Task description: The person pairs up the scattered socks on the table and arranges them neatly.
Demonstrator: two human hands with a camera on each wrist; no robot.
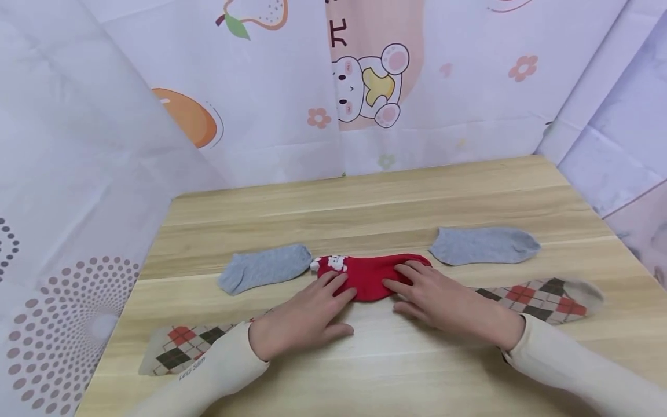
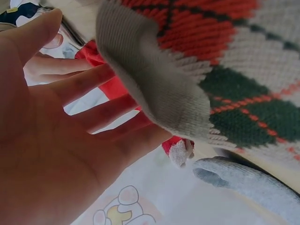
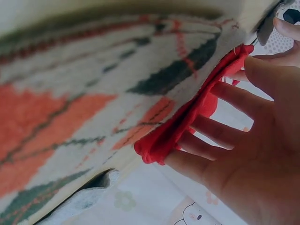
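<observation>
A red ankle sock (image 1: 372, 281) with a white animal figure at its left end lies flat in the middle of the wooden table. My left hand (image 1: 310, 313) rests its fingertips on the sock's left part, fingers nearly straight and thumb apart. On the right part lie the fingers of my right hand (image 1: 443, 296), spread and lightly bent. In the right wrist view, the red sock (image 3: 197, 112) touches the fingertips along its edge. An argyle sock (image 2: 253, 79) partly covers the left fingertips in the left wrist view.
Behind the hands lie two grey-blue ankle socks, a left one (image 1: 268, 267) and a right one (image 1: 484, 245). Two argyle socks, a left one (image 1: 179, 347) and a right one (image 1: 547, 298), are partly hidden by my forearms. A printed curtain (image 1: 260, 116) hangs along the table's back edge.
</observation>
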